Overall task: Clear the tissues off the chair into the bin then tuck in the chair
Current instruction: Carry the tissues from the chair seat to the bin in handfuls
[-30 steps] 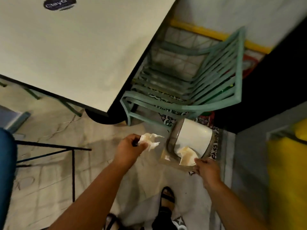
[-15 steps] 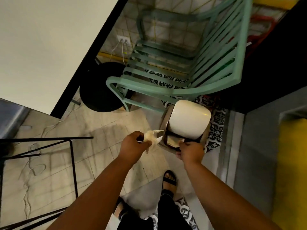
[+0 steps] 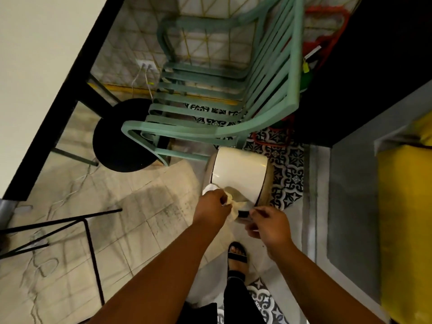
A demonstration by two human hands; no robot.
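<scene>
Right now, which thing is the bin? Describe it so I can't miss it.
Find the green slatted chair by the table. On the floor at its near corner stands the bin, the only cream, rounded thing there, with the left hand holding a tissue at its opening.

The left hand [image 3: 211, 206] has moved its tissue [image 3: 230, 203] from beside the bin [image 3: 240, 174] to the bin's opening, where it now touches the rim. The right hand [image 3: 268, 224] has come off the lower edge and is a little nearer to the person.
</scene>
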